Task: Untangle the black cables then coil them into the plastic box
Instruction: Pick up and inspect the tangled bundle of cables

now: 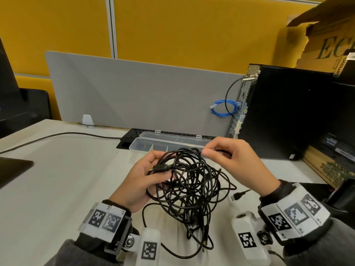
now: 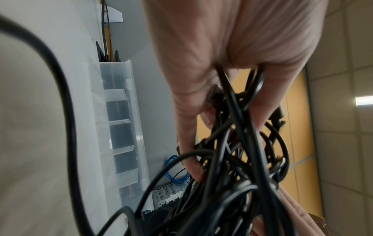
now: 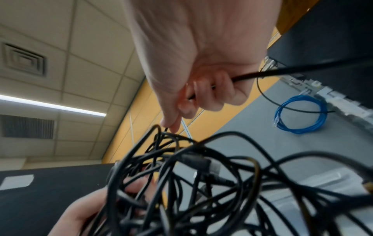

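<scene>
Two hands work above a pale tabletop (image 1: 57,179), and the largest thing on it is a black desktop computer tower (image 1: 284,112) standing at the far right edge, with a coiled blue network cable (image 1: 223,109) hanging beside it. Along the far edge, just in front of a black keyboard (image 1: 134,134), lies the long clear plastic box with dividers (image 1: 146,145), its lid open and the visible compartments holding no cable. Nearer the front edge, the tangled bundle of thin black cables (image 1: 190,189) hangs between the hands, its lower loops trailing onto the tabletop. The left hand (image 1: 142,181) is curled round one side of the bundle, a black plug lying under its thumb. The right hand (image 1: 232,160) pinches a single strand at the top of the tangle, fingers curled round it. Untangling looks barely begun: no cable is free yet. The next move likely calls for drawing that pinched strand out through the loops while the left hand steadies the mass, easing rather than yanking so knots do not tighten.
</scene>
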`<move>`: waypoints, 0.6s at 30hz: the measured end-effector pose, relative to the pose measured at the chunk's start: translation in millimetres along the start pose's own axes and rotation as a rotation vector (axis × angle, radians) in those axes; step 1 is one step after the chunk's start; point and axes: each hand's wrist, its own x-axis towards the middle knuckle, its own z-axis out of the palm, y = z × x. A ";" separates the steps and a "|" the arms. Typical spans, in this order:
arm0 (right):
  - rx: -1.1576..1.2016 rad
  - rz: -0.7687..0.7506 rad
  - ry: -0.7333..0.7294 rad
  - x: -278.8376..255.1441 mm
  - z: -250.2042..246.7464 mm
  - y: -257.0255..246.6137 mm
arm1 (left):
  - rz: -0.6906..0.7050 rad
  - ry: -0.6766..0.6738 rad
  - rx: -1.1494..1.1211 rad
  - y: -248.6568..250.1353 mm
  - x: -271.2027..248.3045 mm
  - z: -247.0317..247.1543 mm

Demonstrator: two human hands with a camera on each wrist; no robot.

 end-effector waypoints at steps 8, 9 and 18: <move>-0.181 -0.042 -0.150 7.6 20.1 -5.1 | -0.055 -0.089 0.098 -0.4 -4.3 -1.3; -0.147 -0.025 -0.165 6.9 20.2 -7.2 | -0.080 -0.136 0.032 0.9 -4.8 -4.1; -0.238 -0.082 -0.199 17.6 39.0 -17.2 | -0.028 0.087 0.217 9.6 -1.1 8.2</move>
